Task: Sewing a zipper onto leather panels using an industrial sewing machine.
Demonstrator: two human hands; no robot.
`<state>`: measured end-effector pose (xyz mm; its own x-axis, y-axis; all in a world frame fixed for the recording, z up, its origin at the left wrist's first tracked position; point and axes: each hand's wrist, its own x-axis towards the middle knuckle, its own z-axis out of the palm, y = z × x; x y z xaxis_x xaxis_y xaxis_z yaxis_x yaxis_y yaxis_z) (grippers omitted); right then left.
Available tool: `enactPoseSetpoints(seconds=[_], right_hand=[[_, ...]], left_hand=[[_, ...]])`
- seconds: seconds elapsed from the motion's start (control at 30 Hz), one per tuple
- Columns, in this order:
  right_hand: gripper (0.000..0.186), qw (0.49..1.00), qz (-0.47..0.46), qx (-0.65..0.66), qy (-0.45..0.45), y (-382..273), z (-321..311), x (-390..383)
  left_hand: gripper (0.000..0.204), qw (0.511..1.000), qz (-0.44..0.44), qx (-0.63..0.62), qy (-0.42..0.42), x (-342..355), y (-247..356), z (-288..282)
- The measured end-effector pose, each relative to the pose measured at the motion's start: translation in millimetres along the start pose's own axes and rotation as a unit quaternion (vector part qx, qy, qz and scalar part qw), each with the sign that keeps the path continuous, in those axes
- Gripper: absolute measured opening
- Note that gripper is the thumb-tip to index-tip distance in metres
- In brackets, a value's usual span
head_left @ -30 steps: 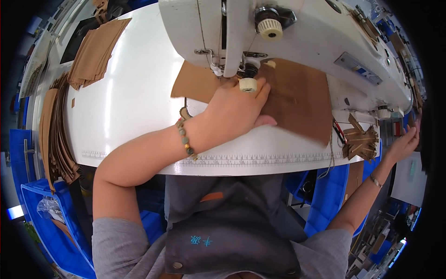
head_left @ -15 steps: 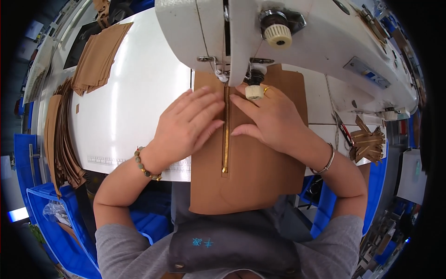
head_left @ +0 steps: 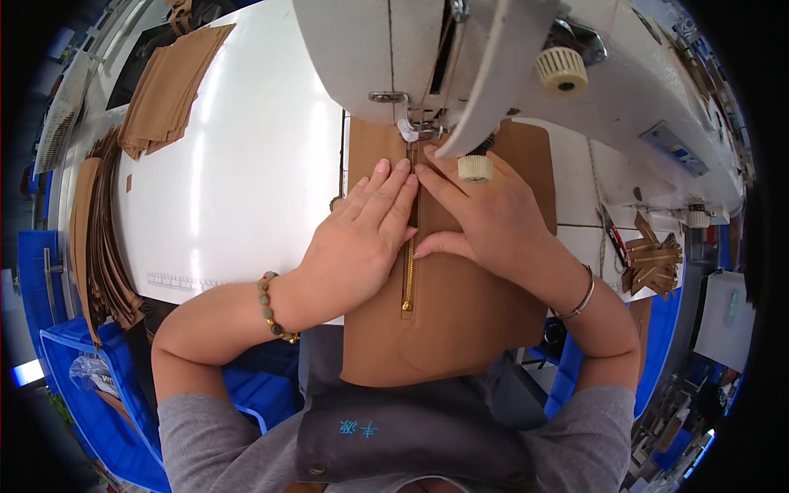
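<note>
A brown leather-like panel (head_left: 444, 337) lies under the sewing machine's presser foot (head_left: 412, 130), its near part hanging over the table edge. A gold-toothed zipper (head_left: 410, 283) runs lengthwise in a narrow slot in it, the slider at the near end. Flat on the panel, left of the zipper, my left hand (head_left: 362, 234) is open with its fingers close together and their tips beside the slot. My right hand (head_left: 493, 218) rests open on the right side, thumb and index finger stretched toward the zipper. A cream knob of the machine hides some right-hand fingers.
The white sewing machine (head_left: 657, 115) spans the far right. Brown panels (head_left: 173, 90) lie stacked at the far left, and brown strips (head_left: 107, 246) hang over the left edge. Red-handled scissors (head_left: 613, 237) and brown scraps (head_left: 653, 261) lie right. A blue bin (head_left: 107, 394) stands lower left.
My left hand has slid right, its fingers now closer to the zipper slot and pointing farther forward. The right hand stays nearly in place on the panel. The whole view has shifted slightly.
</note>
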<state>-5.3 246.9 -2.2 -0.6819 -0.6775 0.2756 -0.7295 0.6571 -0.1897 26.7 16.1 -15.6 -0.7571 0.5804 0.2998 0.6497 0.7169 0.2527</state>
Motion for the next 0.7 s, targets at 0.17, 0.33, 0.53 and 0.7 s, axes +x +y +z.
enactPoseSetpoints(seconds=[0.17,0.33,0.53,0.7], right_hand=[[0.084,1.000,0.001,-0.009,-0.002,0.3,-0.6,-0.6],[0.073,0.999,-0.006,0.004,0.046,-1.2,5.4,1.1],[0.071,0.999,0.001,0.002,0.049,-1.4,8.1,0.5],[0.071,0.999,-0.007,-0.008,0.041,-1.5,6.8,2.1]], left_hand=[[0.058,0.997,-0.025,-0.062,-0.022,4.8,-9.1,-8.2],[0.054,0.999,-0.030,-0.013,0.008,3.9,-18.1,-11.2],[0.057,1.000,-0.022,-0.012,0.012,0.2,-14.2,-1.2],[0.064,1.000,-0.006,0.004,-0.001,2.3,-13.1,-3.8]])
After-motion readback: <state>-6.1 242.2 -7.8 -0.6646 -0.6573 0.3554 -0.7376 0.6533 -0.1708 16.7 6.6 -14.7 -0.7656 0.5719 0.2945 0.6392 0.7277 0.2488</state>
